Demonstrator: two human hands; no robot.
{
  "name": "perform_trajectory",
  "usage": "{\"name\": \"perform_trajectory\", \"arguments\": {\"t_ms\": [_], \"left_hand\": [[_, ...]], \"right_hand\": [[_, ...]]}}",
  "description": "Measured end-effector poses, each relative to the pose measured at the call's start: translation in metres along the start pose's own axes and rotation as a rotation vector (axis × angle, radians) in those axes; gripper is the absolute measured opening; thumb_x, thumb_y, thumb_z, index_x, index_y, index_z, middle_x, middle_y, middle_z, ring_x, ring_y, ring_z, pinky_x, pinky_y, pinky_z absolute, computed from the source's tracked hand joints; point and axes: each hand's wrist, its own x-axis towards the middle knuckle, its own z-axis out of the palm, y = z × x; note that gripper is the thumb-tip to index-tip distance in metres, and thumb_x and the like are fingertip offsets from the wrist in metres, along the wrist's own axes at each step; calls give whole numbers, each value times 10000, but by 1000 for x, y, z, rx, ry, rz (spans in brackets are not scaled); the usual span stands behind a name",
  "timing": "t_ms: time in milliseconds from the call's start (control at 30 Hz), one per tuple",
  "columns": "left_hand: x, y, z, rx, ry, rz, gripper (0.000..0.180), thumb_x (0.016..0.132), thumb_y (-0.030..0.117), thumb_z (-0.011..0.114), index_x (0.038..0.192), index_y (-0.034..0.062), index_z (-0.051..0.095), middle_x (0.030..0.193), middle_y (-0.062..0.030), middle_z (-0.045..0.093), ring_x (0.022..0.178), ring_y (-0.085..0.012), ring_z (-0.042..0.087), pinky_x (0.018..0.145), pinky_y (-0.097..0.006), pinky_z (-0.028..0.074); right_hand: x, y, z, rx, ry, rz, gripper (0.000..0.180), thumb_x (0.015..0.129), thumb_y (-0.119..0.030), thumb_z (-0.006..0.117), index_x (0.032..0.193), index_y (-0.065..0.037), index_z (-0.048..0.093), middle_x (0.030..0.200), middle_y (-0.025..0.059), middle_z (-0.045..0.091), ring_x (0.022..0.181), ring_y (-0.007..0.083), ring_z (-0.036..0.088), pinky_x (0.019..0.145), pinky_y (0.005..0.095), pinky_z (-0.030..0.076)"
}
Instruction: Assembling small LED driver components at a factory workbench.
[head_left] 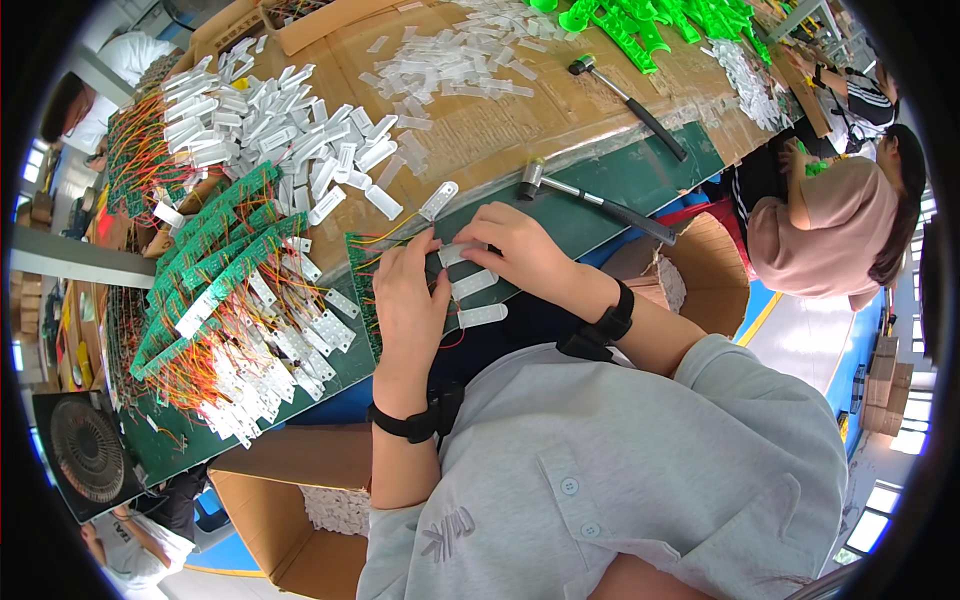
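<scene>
My right hand (515, 245) has its thumb and fingers closed on a small white plastic piece (457, 254) at the table's near edge. My left hand (408, 290) bends its fingers at that piece's left end; whether they grip it or a thin wire there is hidden. Two more white pieces, an upper one (475, 284) and a rounded lower one (482, 315), lie below it in a row. Beyond my hands rests a white perforated plate (438, 201) with a yellow wire. A green circuit board (360, 285) with wires sits left of my left hand.
Stacked green circuit boards (215, 265) with wired white plates (290, 350) are at left. White plastic covers (340, 150), clear strips (450, 60) and green plastic parts (635, 25) lie beyond. Two hammers, near (590, 195) and far (630, 105), lie right. Cardboard boxes (290, 460) stand below; co-workers (825, 225) sit nearby.
</scene>
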Motion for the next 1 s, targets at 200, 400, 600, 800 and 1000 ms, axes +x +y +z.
{"name": "perform_trajectory", "arguments": {"t_ms": [200, 400, 600, 800, 1000], "left_hand": [[-1, 4, 0, 27, -3, -14, 509, 761, -34, 729, 1255, 21, 620, 1108, -110, 717, 1055, -321, 620, 962, -431, 475], [-1, 5, 0, 67, 13, -16, 438, 772, -8, 729, 1197, 34, 633, 1109, -106, 711, 1062, -321, 611, 959, -438, 466], [-1, 5, 0, 61, -8, -28, 354, 767, -5, 727, 1105, 59, 642, 1126, -99, 700, 1059, -331, 604, 949, -451, 459], [-1, 5, 0, 82, 5, 45, 263, 775, -3, 708, 1022, 70, 653, 1136, -75, 701, 1061, -326, 606, 955, -448, 451], [-4, 1, 4, 110, 25, 59, 275, 775, 13, 708, 1032, 99, 658, 1150, -39, 682, 1106, -298, 587, 928, -449, 449]], "right_hand": [[3, -2, -3, -76, -6, 5, 233, 778, -77, 791, 994, -76, 705, 949, 75, 628, 923, 294, 597, 798, 397, 503], [-2, -2, 4, -143, -44, 93, 227, 761, -134, 799, 965, -111, 705, 974, 32, 619, 1018, 266, 581, 900, 431, 462], [-3, -1, 2, -126, -53, 114, 217, 749, -126, 795, 949, -123, 711, 982, 28, 623, 1026, 266, 577, 903, 421, 456], [-2, -4, 1, -145, -44, 125, 217, 743, -127, 794, 944, -126, 712, 982, 27, 628, 1018, 275, 576, 896, 421, 458], [-5, 16, -41, -596, 375, 246, 192, 768, -118, 721, 947, -68, 671, 932, 127, 633, 960, 350, 590, 826, 477, 468]]}}
